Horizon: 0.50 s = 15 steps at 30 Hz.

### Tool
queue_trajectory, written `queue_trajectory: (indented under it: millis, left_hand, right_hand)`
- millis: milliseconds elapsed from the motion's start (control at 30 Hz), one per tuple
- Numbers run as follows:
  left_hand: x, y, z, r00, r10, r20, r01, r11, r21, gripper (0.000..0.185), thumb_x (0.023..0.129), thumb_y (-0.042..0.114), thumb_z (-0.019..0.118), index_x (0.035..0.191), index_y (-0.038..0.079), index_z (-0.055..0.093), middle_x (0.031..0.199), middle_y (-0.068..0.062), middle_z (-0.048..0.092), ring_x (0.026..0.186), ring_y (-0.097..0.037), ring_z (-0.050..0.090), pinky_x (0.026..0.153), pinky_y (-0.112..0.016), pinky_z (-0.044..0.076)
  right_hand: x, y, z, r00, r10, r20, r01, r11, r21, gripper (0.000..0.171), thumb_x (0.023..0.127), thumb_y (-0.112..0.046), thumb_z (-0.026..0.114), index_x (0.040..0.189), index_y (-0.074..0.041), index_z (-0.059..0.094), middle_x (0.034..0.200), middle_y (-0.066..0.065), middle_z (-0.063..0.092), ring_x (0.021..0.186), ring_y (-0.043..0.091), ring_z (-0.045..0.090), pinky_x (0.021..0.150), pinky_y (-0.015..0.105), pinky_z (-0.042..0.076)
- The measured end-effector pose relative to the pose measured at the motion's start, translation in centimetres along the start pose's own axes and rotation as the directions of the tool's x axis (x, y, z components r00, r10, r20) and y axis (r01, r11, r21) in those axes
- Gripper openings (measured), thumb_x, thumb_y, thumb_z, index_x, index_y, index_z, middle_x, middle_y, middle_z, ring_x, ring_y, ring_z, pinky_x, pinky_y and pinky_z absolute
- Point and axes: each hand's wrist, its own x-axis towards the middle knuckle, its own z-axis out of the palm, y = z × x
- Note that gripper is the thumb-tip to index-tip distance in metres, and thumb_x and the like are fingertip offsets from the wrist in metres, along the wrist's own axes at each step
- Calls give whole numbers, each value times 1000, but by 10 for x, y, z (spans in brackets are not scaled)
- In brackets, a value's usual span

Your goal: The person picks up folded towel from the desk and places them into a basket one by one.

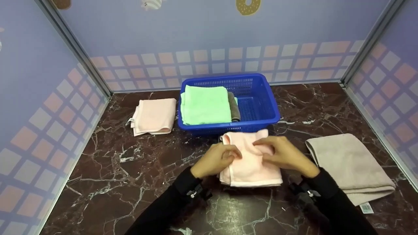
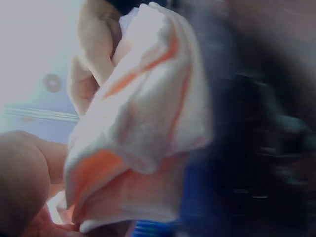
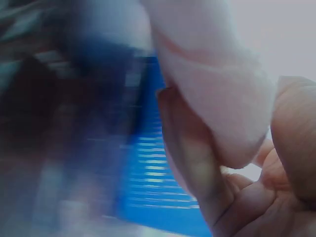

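Observation:
A folded pink towel (image 1: pixel 249 163) lies on the dark marble table just in front of the blue basket (image 1: pixel 258 107). My left hand (image 1: pixel 217 160) grips its left edge with curled fingers. My right hand (image 1: pixel 282 153) pinches the cloth near the top right. The left wrist view shows the pink towel (image 2: pixel 143 123) bunched close to the lens, with fingers (image 2: pixel 94 44) behind it. In the blurred right wrist view my fingers (image 3: pixel 197 163) close round a fold of the pink towel (image 3: pixel 217 89), the blue basket (image 3: pixel 158 187) behind.
The basket holds a folded green towel (image 1: pixel 204 104) and a grey one (image 1: pixel 233 109) beside it. Another folded pink towel (image 1: pixel 153 116) lies left of the basket. A beige towel (image 1: pixel 351 166) lies at the right. Tiled walls enclose the table on three sides.

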Motion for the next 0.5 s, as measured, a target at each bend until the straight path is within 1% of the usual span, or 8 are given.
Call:
queue_trajectory:
  millis: [33,100,167,200,267,333,400,500]
  left_hand:
    - [0,5,-5,999,24,-22,-24,1000,-15,22,92,1,62,101,11,79,87,-5,76,67,-10,58,73,-24,51]
    - [1,13,-14,994,66,-82,-69,997,-38,21,92,-1,64,98,10,81,95,-7,78,80,-16,67,82,-29,56]
    - [4,19,-21,983,94,-159,-101,994,-37,18,91,-1,67,95,9,82,103,-10,77,95,-22,70,92,-33,57]
    - [6,22,-23,976,93,-197,-101,994,-31,17,90,-1,69,94,9,82,104,-11,76,99,-24,69,93,-34,57]
    - [12,24,-27,959,91,-270,-95,996,0,15,90,1,71,92,10,83,101,-13,72,95,-25,67,88,-35,57]
    - [20,24,-29,944,82,-321,-81,997,19,14,91,2,71,94,9,82,98,-13,69,91,-24,66,83,-33,58]
    - [29,22,-29,936,64,-346,-58,998,28,15,93,2,68,97,8,81,95,-13,67,86,-21,62,77,-30,56]
    - [44,21,-27,931,24,-363,-15,1000,26,22,95,-2,62,106,5,79,100,-13,63,85,-17,58,76,-27,55]
  right_hand:
    - [0,-5,-8,999,-20,-28,20,1000,5,42,78,-2,78,120,-7,75,110,12,76,82,14,61,73,26,50]
    - [1,-15,-21,994,-58,-91,58,998,-4,41,78,-1,80,118,-9,76,106,10,74,78,12,58,68,24,48]
    - [2,-22,-30,986,-77,-148,76,997,-14,42,77,1,81,117,-12,77,99,9,71,75,10,54,63,22,46]
    - [4,-24,-34,982,-80,-174,78,997,-16,43,77,2,81,117,-13,78,97,8,69,73,9,52,60,21,45]
    - [7,-25,-38,970,-86,-226,82,996,-25,46,75,6,79,116,-14,79,91,6,64,69,8,48,56,20,42]
    - [13,-22,-40,957,-91,-276,85,996,-34,47,74,9,77,115,-14,80,85,4,58,67,7,44,53,18,39]
    - [19,-18,-41,941,-97,-323,86,995,-48,46,73,11,75,113,-12,80,83,3,53,66,7,41,53,17,37]
    - [31,-9,-43,925,-79,-372,63,996,-57,43,74,13,74,110,-9,81,81,5,48,69,9,40,55,16,35]
